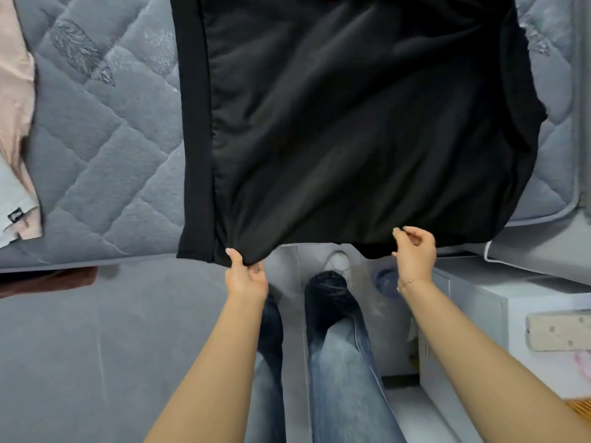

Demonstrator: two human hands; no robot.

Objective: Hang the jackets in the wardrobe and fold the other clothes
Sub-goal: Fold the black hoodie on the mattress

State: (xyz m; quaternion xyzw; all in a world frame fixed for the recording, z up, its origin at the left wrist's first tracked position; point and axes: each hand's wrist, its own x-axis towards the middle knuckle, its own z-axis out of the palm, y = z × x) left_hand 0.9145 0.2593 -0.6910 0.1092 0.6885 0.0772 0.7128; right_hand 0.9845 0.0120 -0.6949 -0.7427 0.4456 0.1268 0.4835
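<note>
A black garment (351,123) lies spread on the grey quilted mattress (105,155), its lower hem hanging over the bed's front edge. My left hand (246,276) pinches the hem near its left corner, bunching the cloth there. My right hand (415,254) is at the hem's right part with fingers curled and thumb and forefinger close together. Whether it holds the cloth is unclear against the black fabric. A pink and grey garment (16,123) lies at the mattress's far left.
I stand at the bed's front edge in blue jeans (339,346) and white shoes. A white cabinet (479,314) stands to the right with a patterned pale object (556,330) on top. The mattress's right edge (543,215) ends beside it.
</note>
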